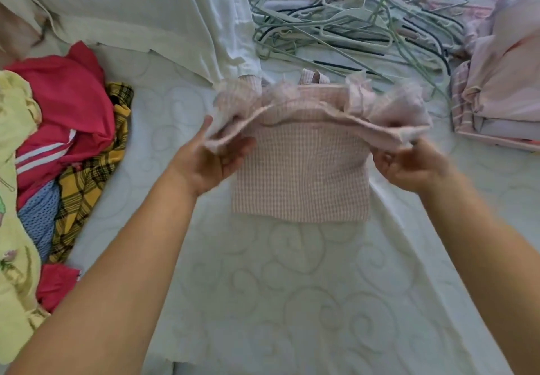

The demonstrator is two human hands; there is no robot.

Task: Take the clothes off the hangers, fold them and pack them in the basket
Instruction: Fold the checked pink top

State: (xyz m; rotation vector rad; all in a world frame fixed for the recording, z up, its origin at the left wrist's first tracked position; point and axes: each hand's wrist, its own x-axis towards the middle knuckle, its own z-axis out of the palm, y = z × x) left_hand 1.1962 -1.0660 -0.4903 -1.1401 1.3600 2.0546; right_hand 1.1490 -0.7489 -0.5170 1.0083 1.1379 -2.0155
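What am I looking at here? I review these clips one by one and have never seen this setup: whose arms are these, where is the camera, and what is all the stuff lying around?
There is no machine here: a person wears a camera on the head, so the single picture looks down along their own arms at a quilted white bed surface. The left hand and the right hand each grip an edge of a pink checked garment, lifting it as if folding it over. Behind it lies a tangle of empty hangers. On the right sits a stack of folded pale clothes; on the left is a loose heap of red, yellow plaid and blue clothes. No basket is in view.
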